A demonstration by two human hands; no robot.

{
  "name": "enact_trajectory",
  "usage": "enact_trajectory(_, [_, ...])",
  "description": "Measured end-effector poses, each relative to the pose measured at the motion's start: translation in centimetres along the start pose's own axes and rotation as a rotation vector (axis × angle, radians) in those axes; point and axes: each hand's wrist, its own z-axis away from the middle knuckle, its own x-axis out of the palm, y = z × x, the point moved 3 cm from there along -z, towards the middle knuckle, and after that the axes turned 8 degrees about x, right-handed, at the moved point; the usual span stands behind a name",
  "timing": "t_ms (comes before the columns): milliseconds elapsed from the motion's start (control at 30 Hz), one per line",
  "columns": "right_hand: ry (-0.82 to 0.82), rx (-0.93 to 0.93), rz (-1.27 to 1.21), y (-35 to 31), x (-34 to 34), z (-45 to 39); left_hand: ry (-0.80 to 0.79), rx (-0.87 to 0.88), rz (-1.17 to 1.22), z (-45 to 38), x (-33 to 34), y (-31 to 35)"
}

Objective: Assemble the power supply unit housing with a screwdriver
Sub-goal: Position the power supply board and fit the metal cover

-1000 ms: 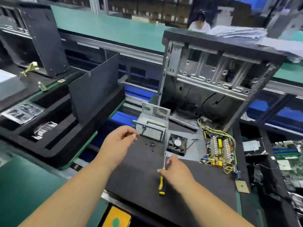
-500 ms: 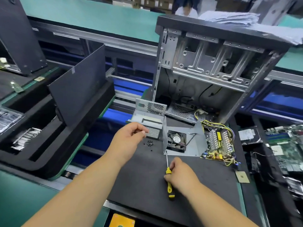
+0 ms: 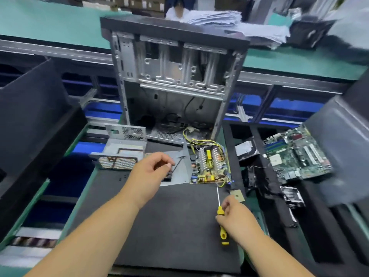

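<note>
**Operator:** Two hands show in the head view. My right hand (image 3: pixel 236 220), at five o'clock, curls round the yellow screwdriver (image 3: pixel 222 222), shaft aimed up toward twelve. My left hand (image 3: pixel 148 172) hovers at centre, thumb and fingertips drawn together as though pinching something small.

**Partner:** Where is the housing?

**Operator:** Apart. One grey housing shell (image 3: pixel 121 151) with its mesh vents sits at ten o'clock on the black mat (image 3: pixel 171 226). A flat housing panel (image 3: pixel 180 168) lies just beyond my left hand, touching the circuit board (image 3: pixel 210 165) at one o'clock. An open computer case (image 3: pixel 173 76) stands at twelve.

**Partner:** How would you go about it?

**Operator:** I'd seat the screw squarely in its hole, hold the driver upright over it, and press lightly before turning, so nothing cross-threads.

**Partner:** Anything unclear?

**Operator:** Whether a screw is really in my left fingers; too small to tell. My hand covers part of the panel, and the edges are blurred.
</note>
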Motion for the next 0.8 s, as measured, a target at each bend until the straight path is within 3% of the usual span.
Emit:
enact_trajectory(300, [0.013,0.093,0.1,5.4,-2.3,-0.6,-0.034,-0.042,-0.033,0.7,4.5,1.2])
enact_trajectory(800, [-0.057,-0.018,0.122,5.2,-1.9,-2.4,0.001,-0.069,-0.058,1.0,4.1,0.5])
